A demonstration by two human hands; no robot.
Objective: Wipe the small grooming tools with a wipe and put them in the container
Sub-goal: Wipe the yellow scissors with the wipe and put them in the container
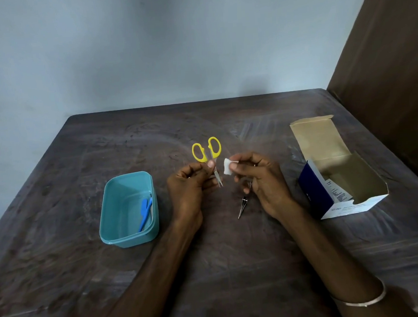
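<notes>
My left hand (188, 184) grips small yellow-handled scissors (208, 149) near the pivot, handles pointing away from me and blades pointing down toward me. Just to their right, my right hand (258, 177) pinches a small white wipe (228, 166) between thumb and fingers; the wipe is close to the blades but apart from them. Metal tweezers (243, 205) lie on the table below my right hand. A teal plastic container (113, 208) stands left of my left hand and holds a blue tool (145, 212).
An open cardboard box (338, 175) with a blue side and raised flap stands at the right. The dark wooden table (209, 268) meets a pale wall at its far edge. A brown panel rises at the far right.
</notes>
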